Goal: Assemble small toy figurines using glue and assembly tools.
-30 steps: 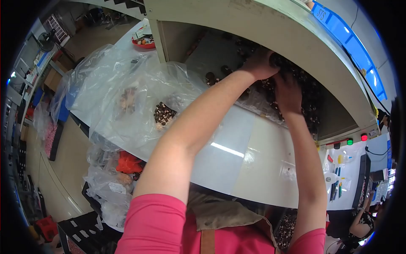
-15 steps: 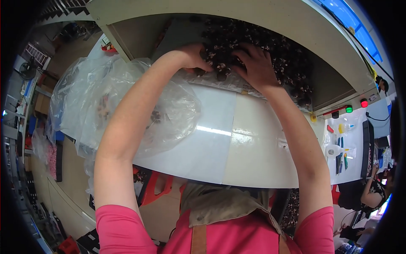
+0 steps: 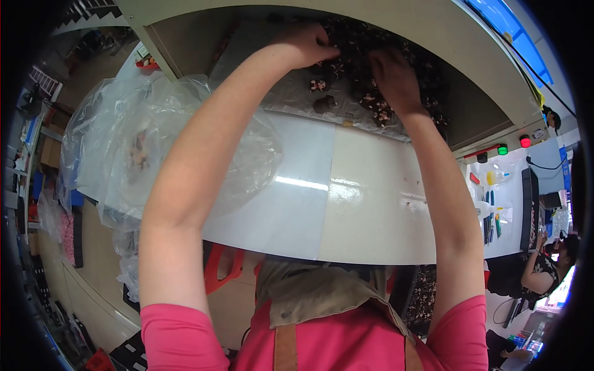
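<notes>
A heap of small dark pieces with pale pink bits (image 3: 346, 31) lies on a plastic-covered sheet (image 3: 291, 93) inside a wide, low opening. At the heap's left side is my left hand (image 3: 306, 46), thumb stretched out and apart from a bent forefinger. Its other fingers are hidden, so what it may hold does not show. My right hand (image 3: 396, 80) rests in the heap with its fingers apart, its tips in shadow among the pieces. One pinkish piece (image 3: 317, 85) and one dark lump (image 3: 324, 104) lie loose on the sheet, nearer me than the heap.
A beige housing (image 3: 204, 15) arches over the opening, with green (image 3: 503, 149) and red (image 3: 525, 141) lights at its right. Clear plastic bags (image 3: 167, 142) spread over the left of the white table (image 3: 371, 216). Bottles and pens lie at the right, where another person (image 3: 538, 272) sits.
Both hands have gone farther into the opening, and the heap's near edge has moved back with them. Several pieces now lie apart on the bared sheet.
</notes>
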Action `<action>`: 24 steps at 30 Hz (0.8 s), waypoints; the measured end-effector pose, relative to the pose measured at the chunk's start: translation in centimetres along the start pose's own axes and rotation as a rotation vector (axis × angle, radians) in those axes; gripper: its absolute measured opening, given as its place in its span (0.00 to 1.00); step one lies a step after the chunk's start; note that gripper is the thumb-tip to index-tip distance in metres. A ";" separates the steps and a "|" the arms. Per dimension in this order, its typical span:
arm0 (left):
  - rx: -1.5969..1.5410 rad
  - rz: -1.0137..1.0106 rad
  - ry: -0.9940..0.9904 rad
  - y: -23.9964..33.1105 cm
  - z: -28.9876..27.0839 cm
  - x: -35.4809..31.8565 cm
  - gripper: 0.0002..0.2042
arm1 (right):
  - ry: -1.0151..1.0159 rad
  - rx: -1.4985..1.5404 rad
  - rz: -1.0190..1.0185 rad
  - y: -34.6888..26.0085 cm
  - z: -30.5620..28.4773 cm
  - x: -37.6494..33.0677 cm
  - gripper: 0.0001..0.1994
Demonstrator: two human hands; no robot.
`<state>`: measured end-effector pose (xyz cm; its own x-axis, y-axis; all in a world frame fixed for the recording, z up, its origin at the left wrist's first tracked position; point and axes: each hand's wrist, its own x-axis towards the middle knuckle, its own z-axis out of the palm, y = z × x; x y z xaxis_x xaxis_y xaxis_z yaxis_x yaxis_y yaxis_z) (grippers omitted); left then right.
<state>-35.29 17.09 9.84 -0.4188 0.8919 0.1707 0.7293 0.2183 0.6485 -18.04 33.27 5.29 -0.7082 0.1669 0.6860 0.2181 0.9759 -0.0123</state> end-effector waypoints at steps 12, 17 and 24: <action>0.277 0.284 0.169 2.3 7.2 -4.1 0.13 | 0.016 -0.051 0.155 5.8 -2.1 -3.1 0.08; 0.021 0.264 0.464 5.6 10.7 -6.5 0.10 | 0.029 -0.012 0.178 8.0 -1.9 -1.7 0.08; 0.095 0.417 0.498 4.4 14.0 -7.5 0.06 | 0.011 -0.178 0.094 11.2 1.1 2.7 0.18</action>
<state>-21.40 16.85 1.02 -0.2742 0.6244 0.7314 0.9196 -0.0522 0.3894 -18.26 44.85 6.23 -0.6719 0.2536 0.6959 0.3990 0.9155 0.0516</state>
